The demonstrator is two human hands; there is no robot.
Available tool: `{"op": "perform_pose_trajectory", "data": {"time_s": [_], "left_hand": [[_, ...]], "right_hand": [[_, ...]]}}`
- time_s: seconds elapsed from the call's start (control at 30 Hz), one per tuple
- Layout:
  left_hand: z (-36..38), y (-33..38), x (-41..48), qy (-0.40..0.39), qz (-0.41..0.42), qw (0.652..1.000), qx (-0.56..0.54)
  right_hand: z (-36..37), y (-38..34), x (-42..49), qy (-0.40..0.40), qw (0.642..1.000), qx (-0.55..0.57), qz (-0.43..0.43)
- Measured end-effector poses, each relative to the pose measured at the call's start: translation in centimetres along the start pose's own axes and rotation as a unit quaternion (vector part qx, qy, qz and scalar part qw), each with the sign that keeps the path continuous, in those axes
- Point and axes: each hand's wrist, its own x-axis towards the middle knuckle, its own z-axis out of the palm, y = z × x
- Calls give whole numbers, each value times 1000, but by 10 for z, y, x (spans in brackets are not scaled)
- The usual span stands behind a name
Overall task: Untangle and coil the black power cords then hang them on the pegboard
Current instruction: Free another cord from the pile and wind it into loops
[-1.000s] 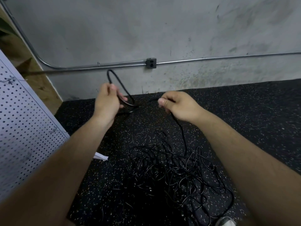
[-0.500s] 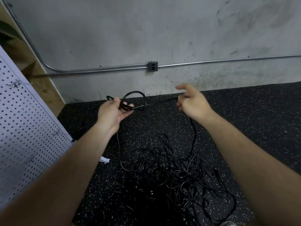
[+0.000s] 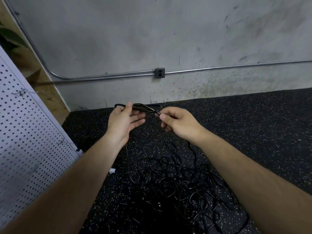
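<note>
Left hand [image 3: 124, 122]: I am seeing it lying palm-up, fingers nearly straight, thumb pinning small loops of a black cord [image 3: 145, 108] against them.
Right hand [image 3: 177, 123]: I am seeing it pinching the same cord between thumb and forefinger, its other fingers curling under.
Black cord: hanging in the air between both hands, with strands trailing down to the tangled pile [image 3: 182, 183] lying on the speckled mat [image 3: 253, 125].
Pegboard [image 3: 25, 132]: standing far left, well apart from both hands.
</note>
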Motion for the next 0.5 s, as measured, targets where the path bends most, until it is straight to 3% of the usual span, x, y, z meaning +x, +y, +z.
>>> {"op": "perform_pose_trajectory", "data": {"time_s": [0.1, 0.17, 0.23, 0.3, 0.5], "left_hand": [[-2, -4, -2, 84, -4, 977, 198], [-1, -8, -9, 121, 130, 930, 321], [4, -9, -21, 69, 317, 842, 430], [9, -10, -26, -16, 389, 781, 488], [4, -11, -21, -120, 388, 767, 496]], "right_hand": [[1, 1, 2, 22, 999, 25, -1], [2, 1, 3, 28, 999, 30, -5], [4, 1, 4, 30, 999, 28, -23], [8, 2, 5, 26, 998, 28, -44], [6, 7, 8, 53, 996, 16, -66]]}}
